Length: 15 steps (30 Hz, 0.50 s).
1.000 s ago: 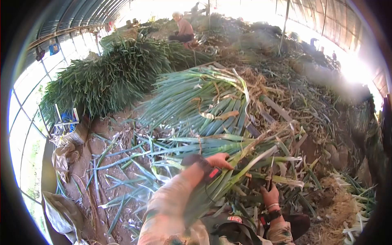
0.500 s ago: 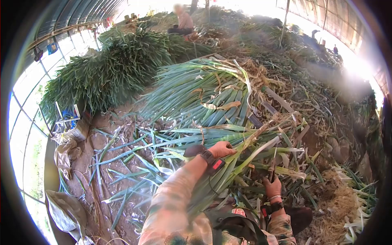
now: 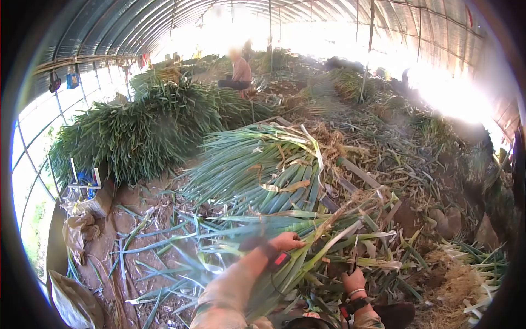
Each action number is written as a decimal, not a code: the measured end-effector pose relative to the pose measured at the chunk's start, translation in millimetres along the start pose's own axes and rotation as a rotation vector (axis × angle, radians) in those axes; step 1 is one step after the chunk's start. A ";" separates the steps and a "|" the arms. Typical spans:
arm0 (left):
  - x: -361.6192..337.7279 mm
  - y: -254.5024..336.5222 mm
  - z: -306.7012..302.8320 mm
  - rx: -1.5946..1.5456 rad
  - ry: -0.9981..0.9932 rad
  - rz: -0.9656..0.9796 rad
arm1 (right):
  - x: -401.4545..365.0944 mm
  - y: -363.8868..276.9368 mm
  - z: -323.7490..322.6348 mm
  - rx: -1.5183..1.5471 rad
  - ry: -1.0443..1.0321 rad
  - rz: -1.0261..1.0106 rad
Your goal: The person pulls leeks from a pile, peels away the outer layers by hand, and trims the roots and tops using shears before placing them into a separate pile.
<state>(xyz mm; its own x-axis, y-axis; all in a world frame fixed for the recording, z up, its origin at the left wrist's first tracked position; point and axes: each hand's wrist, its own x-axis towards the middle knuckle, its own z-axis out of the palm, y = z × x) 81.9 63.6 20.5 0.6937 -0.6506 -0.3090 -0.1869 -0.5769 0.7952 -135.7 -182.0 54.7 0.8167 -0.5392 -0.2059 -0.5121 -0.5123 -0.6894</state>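
Note:
My left hand (image 3: 287, 240), a dark strap on its wrist, is closed at the near side of some green onions (image 3: 316, 237), whose long leaves slope down towards my lap. My right hand (image 3: 353, 279) is lower and to the right, with its fingers wrapped round a slim, blade-like tool (image 3: 355, 255) that points upward. Pale stalk ends and dry leaves surround that tool. Just beyond my hands, a large heap of green onions (image 3: 257, 170) lies with its leaves to the left and its roots (image 3: 329, 140) to the right.
Loose leaves (image 3: 159, 241) litter the soil on the left. A tall leafy pile (image 3: 126, 137) stands behind, near a seated person (image 3: 240, 71). Trimmed roots (image 3: 452, 279) and white stalks lie at the right. A crate (image 3: 90, 200) and sacks (image 3: 76, 236) sit by the left wall.
The camera has tilted up, so the scene sits lower and more of the tunnel roof shows. Both hands keep nearly the same place among the onions.

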 end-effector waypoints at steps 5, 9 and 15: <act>-0.2 -0.8 2.6 -0.065 0.031 -0.013 | 7.2 27.5 22.7 -0.069 0.073 -0.008; -7.9 12.9 -5.9 -0.042 -0.060 -0.005 | 14.3 41.0 32.0 -0.012 0.147 -0.058; -11.6 15.6 -4.6 -0.071 -0.020 0.055 | 26.3 56.3 33.3 -0.001 0.180 -0.145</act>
<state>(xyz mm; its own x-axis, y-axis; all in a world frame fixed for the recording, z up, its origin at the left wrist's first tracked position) 74.1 64.4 38.9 0.6693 -0.6906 -0.2741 -0.1737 -0.5041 0.8460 -134.2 -202.7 -12.6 0.8212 -0.5702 0.0230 -0.3928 -0.5940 -0.7020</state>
